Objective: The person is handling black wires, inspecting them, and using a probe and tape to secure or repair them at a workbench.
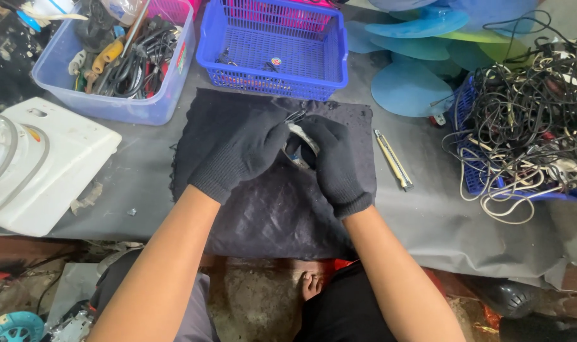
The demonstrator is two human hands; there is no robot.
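Over black quilted cloth (pixel 282 209) on grey table (pixel 428 215), your left hand (pixel 241 155) and right hand (pixel 329 161), both black-gloved, closed round small silvery part (pixel 301 136), held just above cloth. Utility knife (pixel 393 160) lies right of cloth. Blue basket (pixel 272 82) behind; cable tangle (pixel 529 120) far right; white casing (pixel 41 164) left.

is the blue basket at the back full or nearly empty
Nearly empty: through the blue basket its mesh floor shows almost bare, with only a few small bits lying on it.
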